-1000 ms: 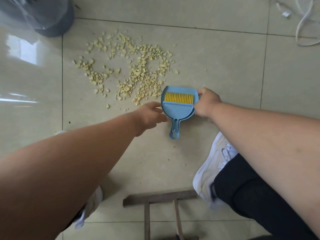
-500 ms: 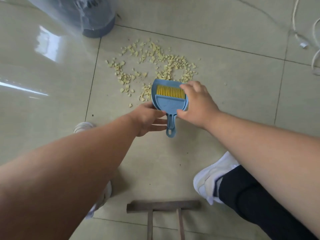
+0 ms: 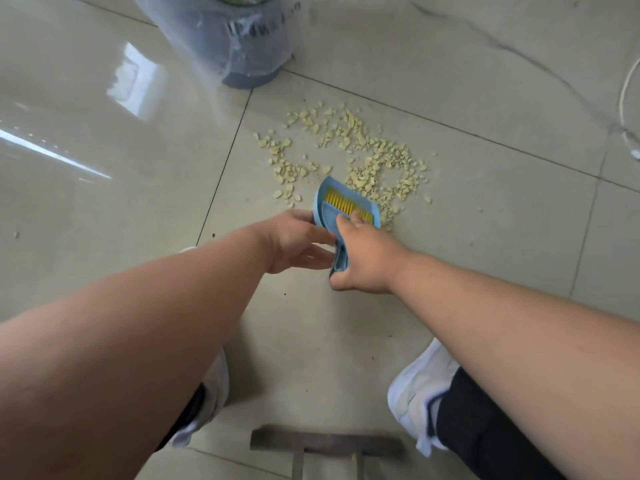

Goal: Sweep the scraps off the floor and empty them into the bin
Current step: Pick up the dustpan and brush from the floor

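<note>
Your left hand (image 3: pixel 294 242) and right hand (image 3: pixel 363 259) both gripped the smooth blue plastic dustpan (image 3: pixel 329 206), its yellow-bristled brush (image 3: pixel 346 204) nested inside, beside crumbly pale scraps (image 3: pixel 363 157) on glossy floor tiles (image 3: pixel 104 168); the plastic-lined bin (image 3: pixel 242 39) stood beyond.

bin (image 3: pixel 242 39) cut off at top, dustpan handle (image 3: pixel 341 261) hidden by hands

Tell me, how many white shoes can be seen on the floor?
2. The left shoe shows partly under the left forearm, mostly hidden. The right shoe sits at lower right, beside the dark trouser leg.
</note>
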`<state>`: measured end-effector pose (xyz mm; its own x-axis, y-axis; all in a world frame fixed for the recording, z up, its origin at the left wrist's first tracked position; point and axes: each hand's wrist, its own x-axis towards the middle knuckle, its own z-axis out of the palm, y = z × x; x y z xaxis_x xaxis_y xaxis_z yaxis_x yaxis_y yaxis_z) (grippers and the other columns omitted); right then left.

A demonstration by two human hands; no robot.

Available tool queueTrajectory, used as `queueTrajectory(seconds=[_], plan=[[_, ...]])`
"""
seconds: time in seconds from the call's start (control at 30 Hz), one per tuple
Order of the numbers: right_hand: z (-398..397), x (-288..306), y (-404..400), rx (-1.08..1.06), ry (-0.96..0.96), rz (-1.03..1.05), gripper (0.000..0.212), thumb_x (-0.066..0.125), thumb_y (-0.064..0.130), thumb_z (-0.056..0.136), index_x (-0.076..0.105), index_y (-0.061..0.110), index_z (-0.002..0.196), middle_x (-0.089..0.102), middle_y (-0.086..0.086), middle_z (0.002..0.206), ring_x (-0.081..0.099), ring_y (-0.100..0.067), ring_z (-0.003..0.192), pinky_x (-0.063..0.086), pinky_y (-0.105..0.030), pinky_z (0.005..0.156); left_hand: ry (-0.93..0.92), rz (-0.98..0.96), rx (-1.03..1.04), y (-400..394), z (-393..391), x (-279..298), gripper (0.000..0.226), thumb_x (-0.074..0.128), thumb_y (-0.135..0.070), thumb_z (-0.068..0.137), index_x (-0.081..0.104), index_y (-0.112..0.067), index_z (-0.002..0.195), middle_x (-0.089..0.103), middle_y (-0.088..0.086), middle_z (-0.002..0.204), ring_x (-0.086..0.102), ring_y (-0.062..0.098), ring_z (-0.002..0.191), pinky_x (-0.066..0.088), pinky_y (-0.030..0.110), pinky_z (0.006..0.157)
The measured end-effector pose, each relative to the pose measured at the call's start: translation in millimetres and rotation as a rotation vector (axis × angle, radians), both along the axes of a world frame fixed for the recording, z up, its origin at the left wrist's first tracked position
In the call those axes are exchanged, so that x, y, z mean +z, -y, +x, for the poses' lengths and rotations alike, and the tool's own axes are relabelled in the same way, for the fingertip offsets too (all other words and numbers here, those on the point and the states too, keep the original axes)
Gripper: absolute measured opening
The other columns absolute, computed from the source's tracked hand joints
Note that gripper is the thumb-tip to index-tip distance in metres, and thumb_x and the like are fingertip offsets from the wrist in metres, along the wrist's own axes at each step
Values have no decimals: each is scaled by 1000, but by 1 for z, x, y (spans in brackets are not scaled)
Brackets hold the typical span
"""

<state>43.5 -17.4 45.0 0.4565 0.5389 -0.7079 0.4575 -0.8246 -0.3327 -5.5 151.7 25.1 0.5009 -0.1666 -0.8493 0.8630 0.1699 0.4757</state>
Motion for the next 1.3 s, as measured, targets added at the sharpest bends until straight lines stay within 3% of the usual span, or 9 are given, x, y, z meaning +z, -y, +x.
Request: queueTrajectory(seconds=[0.13,0.3,0.5,0.57,0.63,0.73,1.07,1.17,1.3], plan=[[13,-4,-16,52,-45,110,61,74,50,60,43,20,103,50,-5,106,56,-25,87,49,-35,68,-3,39,39,-17,-2,-2,24,66,-2,103,75,-13,123,82,15,110,81,28,88,65,40,85],[11,-6,-17,-1,-86,244,46,76,47,66,59,23,102,65,5,93,63,-17,82,57,-39,74,25,92,59,-27,-4,-6,18,69,-2,102,77,-7,117,81,24,116,81,38,103,67,37,85],[16,-3,-10,-13,-33,230,56,82,55,63,59,24,103,66,5,94,64,-22,88,53,-37,71,46,34,123,-24,-3,-10,23,67,1,103,74,-2,125,82,20,112,83,32,92,69,35,78],[21,-3,-8,25,73,153,80,82,64,59,55,22,122,65,-2,120,61,-28,110,52,-36,82,47,17,153,-18,-3,-10,24,64,3,104,74,-4,125,82,17,106,83,29,85,68,34,73],[24,-4,-4,65,153,71,126,78,74,56,27,18,156,29,-8,164,31,-32,147,38,-43,115,58,13,167,-11,0,-9,24,64,4,103,74,-7,122,82,13,100,81,25,76,68,33,69],[27,-4,-2,25,141,37,151,79,76,51,-8,20,160,-10,-8,170,-6,-30,156,14,-49,126,93,20,139,-3,6,-4,24,65,5,101,76,-10,116,81,11,95,77,23,72,67,34,70],[17,-7,-11,-53,-74,142,137,76,44,62,-21,28,156,-13,-9,169,-7,-25,157,25,-48,123,142,95,42,-6,16,1,35,77,1,92,75,-2,126,80,25,119,78,45,108,65,46,93],[20,-9,-13,-144,-133,178,129,74,36,64,-14,29,158,0,-6,170,6,-22,157,29,-44,122,128,106,36,-9,16,0,30,72,3,96,75,-3,126,81,22,116,79,40,107,65,42,91],[39,-8,-10,-282,-155,313,97,65,14,78,16,37,158,52,-1,147,57,-22,127,53,-36,98,119,122,61,-14,14,-3,26,70,0,98,75,-6,123,81,20,109,81,29,83,67,42,86]])
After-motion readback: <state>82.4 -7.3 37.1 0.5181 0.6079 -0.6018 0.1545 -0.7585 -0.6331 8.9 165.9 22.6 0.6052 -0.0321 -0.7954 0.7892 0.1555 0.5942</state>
